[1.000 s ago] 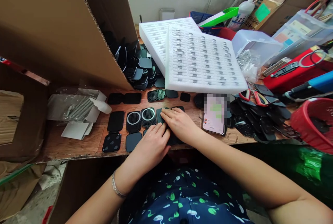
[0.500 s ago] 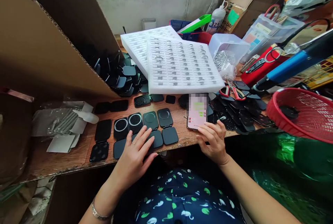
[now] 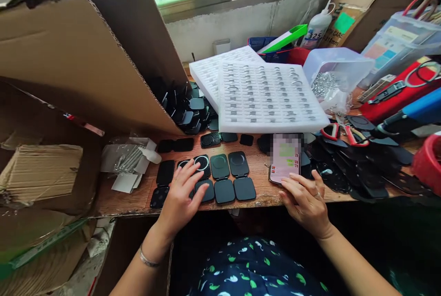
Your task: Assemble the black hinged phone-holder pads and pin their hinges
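Several black folding two-panel pads (image 3: 224, 190) lie unfolded in a row along the table's front edge, some with a ring on the upper panel. My left hand (image 3: 182, 197) is over the row's left end, fingers spread and holding nothing. It partly hides a pad with a pale ring (image 3: 202, 163); whether it touches the pads I cannot tell. To the right, a phone (image 3: 285, 167) lies face up with a chat on its screen, partly blurred. Fingertips of my right hand (image 3: 306, 202) are at the phone's lower edge, loosely bent and apart, without gripping it.
White foam trays (image 3: 272, 124) with small curved metal parts stand behind the pads. A cardboard box (image 3: 103, 57) rises at the left, near a plastic bag of tubes (image 3: 126, 158). Red-handled pliers (image 3: 353, 135) and black plates (image 3: 344, 167) lie right, below a blue tool (image 3: 422, 105).
The view has turned left, so the table sits further right in it. My left hand has shifted left along the pads. My right fingertips have come onto the phone's lower edge.
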`<state>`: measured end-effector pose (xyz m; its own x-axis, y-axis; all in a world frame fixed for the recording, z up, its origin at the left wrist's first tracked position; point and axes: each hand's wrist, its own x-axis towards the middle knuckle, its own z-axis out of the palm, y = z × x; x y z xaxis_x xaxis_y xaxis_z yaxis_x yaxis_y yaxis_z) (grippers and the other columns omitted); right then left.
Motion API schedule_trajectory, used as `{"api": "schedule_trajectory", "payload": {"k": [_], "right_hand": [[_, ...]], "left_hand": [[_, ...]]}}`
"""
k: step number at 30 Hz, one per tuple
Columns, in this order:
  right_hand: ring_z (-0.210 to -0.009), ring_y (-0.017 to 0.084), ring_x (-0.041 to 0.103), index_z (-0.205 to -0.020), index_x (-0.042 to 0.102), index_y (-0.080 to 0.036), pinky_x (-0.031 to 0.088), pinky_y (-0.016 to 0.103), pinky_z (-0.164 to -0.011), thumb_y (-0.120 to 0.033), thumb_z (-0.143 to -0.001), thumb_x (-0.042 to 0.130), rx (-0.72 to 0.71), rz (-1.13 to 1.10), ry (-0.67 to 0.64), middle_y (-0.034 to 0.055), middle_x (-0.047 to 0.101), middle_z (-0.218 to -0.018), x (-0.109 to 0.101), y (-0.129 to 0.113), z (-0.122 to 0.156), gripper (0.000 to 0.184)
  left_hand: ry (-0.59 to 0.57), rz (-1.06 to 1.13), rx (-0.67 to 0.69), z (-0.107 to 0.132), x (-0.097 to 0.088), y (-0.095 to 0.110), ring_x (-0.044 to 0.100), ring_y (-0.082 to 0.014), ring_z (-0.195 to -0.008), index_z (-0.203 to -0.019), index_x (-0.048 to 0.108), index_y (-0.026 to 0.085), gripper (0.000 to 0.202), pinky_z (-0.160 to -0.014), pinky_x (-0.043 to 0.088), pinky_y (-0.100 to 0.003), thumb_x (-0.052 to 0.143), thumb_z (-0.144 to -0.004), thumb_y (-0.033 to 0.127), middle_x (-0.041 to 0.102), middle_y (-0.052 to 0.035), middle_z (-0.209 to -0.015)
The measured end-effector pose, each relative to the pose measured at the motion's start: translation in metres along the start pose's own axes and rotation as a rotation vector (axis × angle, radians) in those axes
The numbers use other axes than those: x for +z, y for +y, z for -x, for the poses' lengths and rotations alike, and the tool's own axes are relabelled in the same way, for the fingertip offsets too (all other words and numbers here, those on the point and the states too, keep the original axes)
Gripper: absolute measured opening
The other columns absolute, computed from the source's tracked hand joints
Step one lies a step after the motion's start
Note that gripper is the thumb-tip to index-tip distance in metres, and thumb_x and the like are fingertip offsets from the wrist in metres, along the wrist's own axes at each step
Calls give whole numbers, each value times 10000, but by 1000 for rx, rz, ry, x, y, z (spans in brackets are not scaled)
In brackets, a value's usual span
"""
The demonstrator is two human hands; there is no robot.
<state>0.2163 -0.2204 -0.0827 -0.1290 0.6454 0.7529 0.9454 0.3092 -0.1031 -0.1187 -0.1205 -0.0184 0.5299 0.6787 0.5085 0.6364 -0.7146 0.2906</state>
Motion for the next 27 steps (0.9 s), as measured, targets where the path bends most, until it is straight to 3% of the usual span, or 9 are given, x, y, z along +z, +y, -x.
{"api": "schedule_trajectory", "payload": {"k": [3, 5, 11, 16, 22, 27], "right_hand": [[-991, 253, 742, -1154, 640, -220, 307, 583, -1205, -160, -891, 701, -14, 5, 17, 57, 802, -965, 1, -1, -2, 277], [-975, 251, 745, -1143, 645, -203, 314, 586, -1200, -161, -897, 698, -17, 0, 30, 66, 801, -958, 0, -2, -3, 255], [-983, 246, 745, -1141, 655, -160, 321, 593, -1190, -150, -916, 680, -5, -38, 55, 82, 799, -973, 1, -3, -4, 227], [-1001, 235, 744, -1159, 652, -161, 319, 568, -1201, -140, -904, 698, -14, -48, 52, 73, 798, -990, 2, -1, 0, 259], [-995, 238, 749, -1142, 659, -143, 314, 556, -1204, -122, -903, 693, -9, -62, 69, 80, 798, -976, 2, -1, -1, 242], [-976, 228, 755, -1141, 655, -152, 318, 547, -1203, -121, -921, 670, -15, -62, 73, 70, 800, -966, 1, -2, -4, 223]], "left_hand": [[-37, 66, -130, -33, 6, -18, 586, -295, -1313, -1146, 670, 148, 221, -1100, 489, -517, 585, -969, 249, 671, -165, -1310], [-124, 99, -218, -59, 13, -27, 600, -297, -1290, -1125, 687, 130, 226, -1096, 492, -500, 570, -960, 233, 665, -176, -1314], [-313, 152, -215, -120, 35, -24, 710, -263, -1043, -1019, 733, 167, 173, -947, 567, -376, 660, -862, 173, 747, -118, -1120], [-407, 176, -233, -133, 37, -13, 727, -250, -942, -942, 760, 191, 136, -863, 564, -330, 665, -845, 177, 780, -81, -988], [-366, 151, -373, -143, 23, -25, 734, -275, -919, -1026, 771, 166, 230, -880, 559, -369, 618, -863, 217, 787, -107, -1004], [-354, 167, -446, -140, 14, -30, 739, -289, -906, -989, 783, 167, 232, -864, 563, -377, 619, -834, 224, 793, -111, -992]]}}
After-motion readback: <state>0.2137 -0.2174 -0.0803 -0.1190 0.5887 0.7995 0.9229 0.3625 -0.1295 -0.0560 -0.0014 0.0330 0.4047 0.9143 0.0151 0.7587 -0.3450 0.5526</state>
